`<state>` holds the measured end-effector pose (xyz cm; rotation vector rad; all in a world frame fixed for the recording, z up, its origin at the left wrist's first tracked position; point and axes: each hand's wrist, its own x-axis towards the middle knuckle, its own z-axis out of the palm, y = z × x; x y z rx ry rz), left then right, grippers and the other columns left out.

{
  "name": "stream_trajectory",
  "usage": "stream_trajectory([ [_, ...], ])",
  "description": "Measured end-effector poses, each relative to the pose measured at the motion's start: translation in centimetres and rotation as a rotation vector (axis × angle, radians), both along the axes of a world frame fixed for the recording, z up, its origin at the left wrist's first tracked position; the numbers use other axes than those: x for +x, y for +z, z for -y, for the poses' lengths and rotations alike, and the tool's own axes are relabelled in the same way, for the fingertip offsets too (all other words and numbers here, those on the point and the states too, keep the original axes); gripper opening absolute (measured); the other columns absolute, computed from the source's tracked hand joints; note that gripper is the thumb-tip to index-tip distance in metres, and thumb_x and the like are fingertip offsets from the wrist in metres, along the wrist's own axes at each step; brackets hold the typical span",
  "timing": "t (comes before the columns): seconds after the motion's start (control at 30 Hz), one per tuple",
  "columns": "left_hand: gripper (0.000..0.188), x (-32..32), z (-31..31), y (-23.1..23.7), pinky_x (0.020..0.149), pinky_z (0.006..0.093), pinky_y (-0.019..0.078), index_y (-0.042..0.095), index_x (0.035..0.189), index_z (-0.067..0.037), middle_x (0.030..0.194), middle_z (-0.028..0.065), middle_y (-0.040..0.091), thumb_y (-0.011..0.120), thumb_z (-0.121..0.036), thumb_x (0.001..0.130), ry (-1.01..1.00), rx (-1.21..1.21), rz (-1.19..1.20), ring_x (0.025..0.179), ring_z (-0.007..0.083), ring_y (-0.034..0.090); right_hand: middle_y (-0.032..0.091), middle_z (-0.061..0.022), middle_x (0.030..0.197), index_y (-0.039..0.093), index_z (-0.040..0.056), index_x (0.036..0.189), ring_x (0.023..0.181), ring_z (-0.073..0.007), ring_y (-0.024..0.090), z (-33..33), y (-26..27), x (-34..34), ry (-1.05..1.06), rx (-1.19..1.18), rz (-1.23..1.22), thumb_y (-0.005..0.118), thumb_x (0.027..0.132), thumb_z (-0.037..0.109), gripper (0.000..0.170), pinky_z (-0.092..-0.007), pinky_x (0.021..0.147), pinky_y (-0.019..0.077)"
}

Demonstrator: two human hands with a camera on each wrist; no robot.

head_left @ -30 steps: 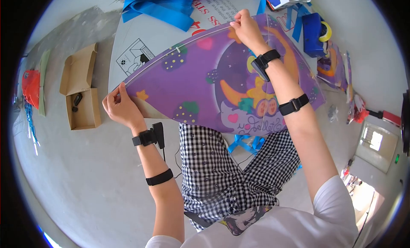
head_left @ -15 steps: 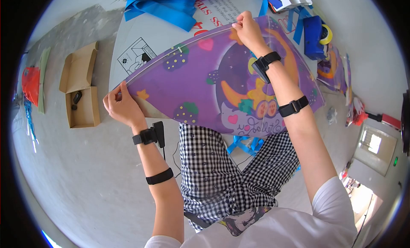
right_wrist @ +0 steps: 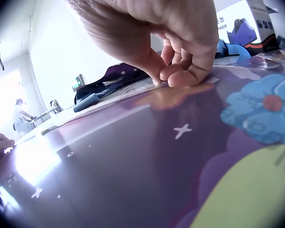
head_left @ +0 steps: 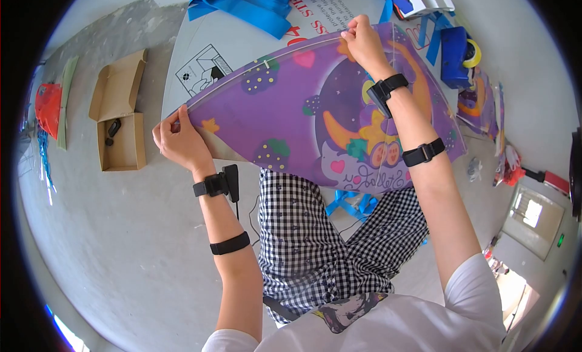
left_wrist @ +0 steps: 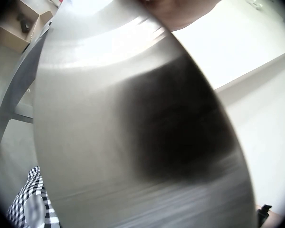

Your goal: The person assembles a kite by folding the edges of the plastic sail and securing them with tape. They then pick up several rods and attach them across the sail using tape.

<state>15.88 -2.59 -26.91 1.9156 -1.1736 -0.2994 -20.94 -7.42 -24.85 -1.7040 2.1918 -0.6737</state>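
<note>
The glossy purple printed sheet (head_left: 242, 116), smooth and tapered, is held between both hands, its lower edge placed above the checked trousers (head_left: 291, 212). Its pointed corner is pinched between thumb and fingers of the left hand (head_left: 183, 144); its far edge is pinched at the fingertips of the right hand (head_left: 368, 48). A thin pale strip (head_left: 266, 64) is seen along that edge, between the hands. Flat blue ribbon (head_left: 248, 6) is laid beyond it on the printed white tabletop (head_left: 195, 40). The blue tape dispenser (head_left: 453, 64) is located right of the right hand; the open cardboard box (head_left: 122, 140) is located left of the left hand.
</note>
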Motion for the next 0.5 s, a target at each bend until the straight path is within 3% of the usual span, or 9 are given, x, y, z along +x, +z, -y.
stream_trajectory([
  [0.23,0.016,0.0,0.0,0.0,0.069,0.0275,0.0483,0.074,0.082,-0.005,0.087,-0.0001,0.057,0.076,-0.021,0.083,0.003,-0.001,0.033,0.073,0.0121,0.055,0.065,-0.0227,0.095,0.046,-0.0029,0.105,0.095,-0.0391,0.064,0.0,-0.1,0.2,0.013,-0.028,-0.026,0.062,0.090,0.009,0.025,-0.0442,0.080,0.0498],
  [0.33,0.014,0.0,0.0,0.1,0.069,0.0283,0.0492,0.073,0.082,-0.005,0.089,0.0014,0.057,0.076,-0.019,0.084,-0.007,-0.005,0.027,0.074,0.0127,0.055,0.065,-0.0227,0.094,0.046,-0.0030,0.105,0.092,-0.0389,0.065,-0.2,0.9,0.8,-0.020,0.040,0.073,0.062,0.090,0.009,0.025,-0.0444,0.079,0.0500],
  [0.43,0.014,-0.1,0.0,0.3,0.069,0.0288,0.0500,0.072,0.081,-0.005,0.091,0.0023,0.056,0.075,-0.019,0.084,-0.015,0.006,0.024,0.074,0.0131,0.055,0.066,-0.0227,0.093,0.046,-0.0031,0.105,0.090,-0.0375,0.066,0.1,-0.1,0.6,0.005,-0.042,-0.067,0.061,0.090,0.008,0.024,-0.0437,0.078,0.0504],
  [0.5,0.015,-0.1,0.0,0.4,0.069,0.0291,0.0500,0.072,0.082,-0.005,0.092,0.0024,0.056,0.075,-0.019,0.085,-0.015,0.015,0.031,0.074,0.0134,0.055,0.066,-0.0230,0.093,0.046,-0.0033,0.105,0.089,-0.0377,0.066,0.0,-0.2,0.5,-0.010,-0.026,-0.034,0.061,0.090,0.008,0.024,-0.0439,0.078,0.0505],
])
